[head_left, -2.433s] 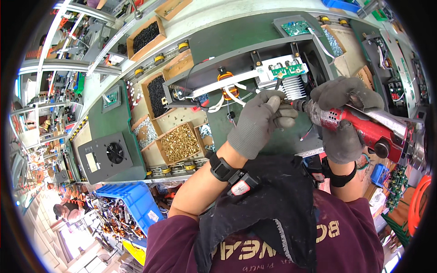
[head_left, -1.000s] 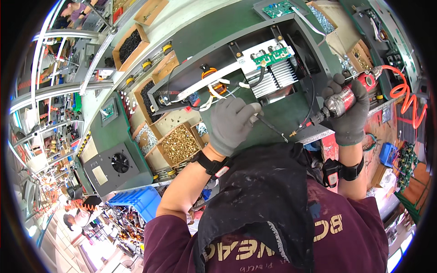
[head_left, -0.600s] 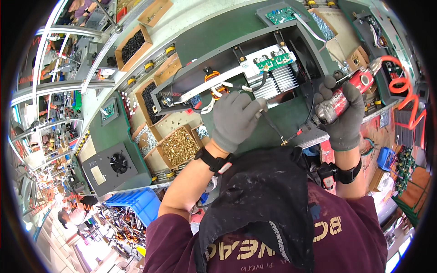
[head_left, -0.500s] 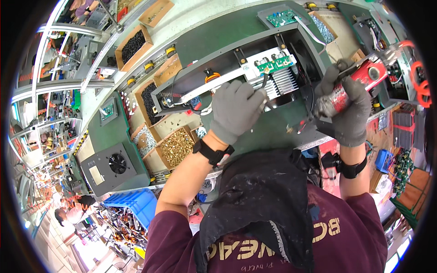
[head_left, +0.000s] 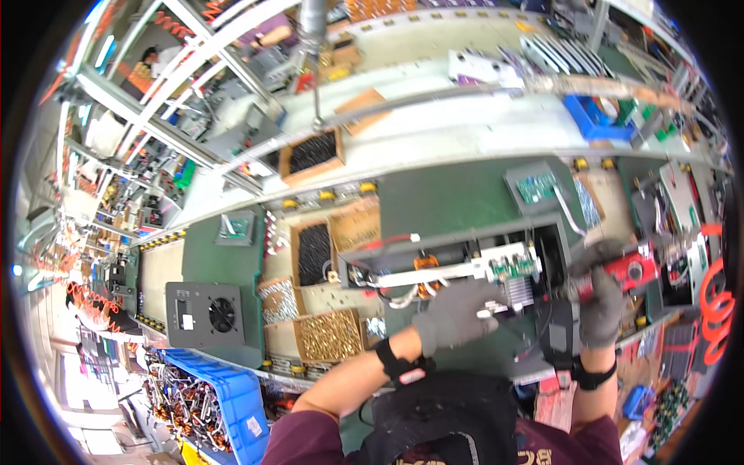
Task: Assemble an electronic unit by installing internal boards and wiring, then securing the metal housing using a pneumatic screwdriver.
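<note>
My right hand (head_left: pixel 603 310), in a grey glove, is closed round a red air screwdriver (head_left: pixel 634 270) held sideways over the right end of a dark metal case (head_left: pixel 552 232). My gloved left hand (head_left: pixel 456 316) is at the near side of the case, its fingers bent together and blurred. Small silvery bits show at those fingertips, too smeared to name. Inside the case, a finned heatsink (head_left: pixel 521 294) sits beside a green circuit board (head_left: pixel 513 269) on a pale bracket, with an orange coil (head_left: pixel 426 265) farther left.
A box of brass screws (head_left: pixel 329 337) and a box of black screws (head_left: pixel 314 252) stand left of the case. A grey fan panel (head_left: pixel 205 314) lies farther left, above a blue crate (head_left: pixel 244 403). A circuit board in a tray (head_left: pixel 535 188) lies behind; a red coiled hose (head_left: pixel 711 298) hangs right.
The view has tilted up, showing more of the far bench and shifting the case lower. My left hand has shifted along the case's near side; my right still grips the screwdriver.
</note>
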